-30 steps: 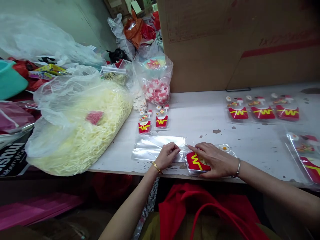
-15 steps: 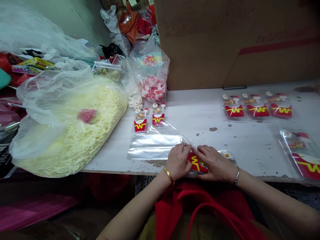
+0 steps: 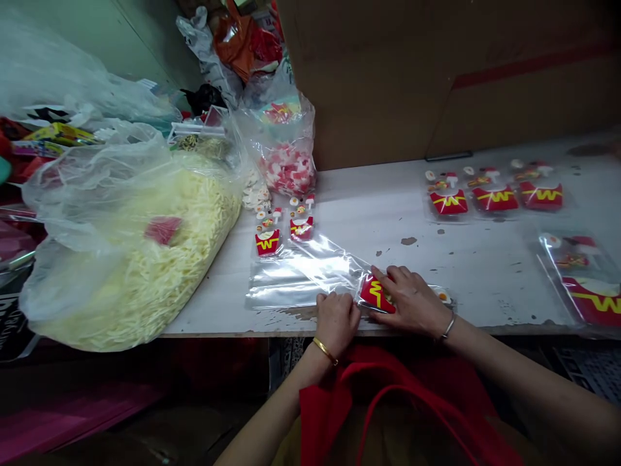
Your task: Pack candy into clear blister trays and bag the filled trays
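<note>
Red fry-carton pack (image 3: 372,294), marked with a yellow W-like sign, lies sideways near the front edge of the white table (image 3: 369,207), under the right hand (image 3: 416,296). That hand seems to hold it between the thumb at its near side and the fingers across its far side, the fingers a little spread. A fried-egg piece (image 3: 443,296) in clear plastic shows past the wrist.

The left hand (image 3: 338,315) is curled, knuckles up, just beside the pack; whether it pinches any film I cannot tell, since the fingertips are hidden. Clear flat sleeves (image 3: 281,285) lie to its left, and a glossy sheet of film (image 3: 325,255) slants from them towards the pack.

The step in hand looks like lining the pack up with the film or tidying its wrapping; whether the pack sits inside or merely against that film is unclear. The next move seems to call for a steady right hand and a sure left-hand hold on the film's edge, without creasing it.
</note>
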### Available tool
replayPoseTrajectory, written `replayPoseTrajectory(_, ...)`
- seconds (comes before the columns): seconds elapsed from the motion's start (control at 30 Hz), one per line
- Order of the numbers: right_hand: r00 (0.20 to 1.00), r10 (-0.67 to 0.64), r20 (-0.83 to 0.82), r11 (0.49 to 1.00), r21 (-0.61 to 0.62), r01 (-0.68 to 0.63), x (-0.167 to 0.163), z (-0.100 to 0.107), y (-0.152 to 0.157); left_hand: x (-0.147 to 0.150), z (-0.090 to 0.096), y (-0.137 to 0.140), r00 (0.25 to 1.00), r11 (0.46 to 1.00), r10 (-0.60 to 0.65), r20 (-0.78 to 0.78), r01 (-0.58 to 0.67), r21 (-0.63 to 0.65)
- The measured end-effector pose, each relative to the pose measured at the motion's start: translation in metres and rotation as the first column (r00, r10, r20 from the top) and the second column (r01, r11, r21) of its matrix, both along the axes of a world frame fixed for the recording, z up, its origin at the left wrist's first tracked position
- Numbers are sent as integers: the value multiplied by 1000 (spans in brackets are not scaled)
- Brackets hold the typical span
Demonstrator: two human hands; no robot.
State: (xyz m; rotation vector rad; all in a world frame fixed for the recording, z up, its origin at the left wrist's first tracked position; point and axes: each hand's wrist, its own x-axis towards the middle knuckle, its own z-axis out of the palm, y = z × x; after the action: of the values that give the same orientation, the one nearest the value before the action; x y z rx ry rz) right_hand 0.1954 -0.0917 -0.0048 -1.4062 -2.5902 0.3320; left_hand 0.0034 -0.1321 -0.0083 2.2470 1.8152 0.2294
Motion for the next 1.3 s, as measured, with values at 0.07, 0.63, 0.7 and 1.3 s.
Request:
replayPoseTrajectory(0.07, 1000, -21, 16, 1000, 3, 21, -3, 0, 2, 11, 2, -4, 999, 999, -32, 11, 32, 10)
replayPoseTrajectory(0.63, 841, -470, -270, 845, 137, 516, 57, -33, -33, -7, 34, 114, 658, 651, -752, -27, 737, -180)
replayPoseTrajectory(0.7, 766, -536, -355, 792, 103, 602, 63, -41, -38, -5, 31, 117, 633, 621, -774, -4, 757, -204)
replayPoseTrajectory(1.3, 401, -519, -755, 853, -488, 185, 19, -4, -18, 44, 37, 135, 541, 704, -565, 623, 710, 22)
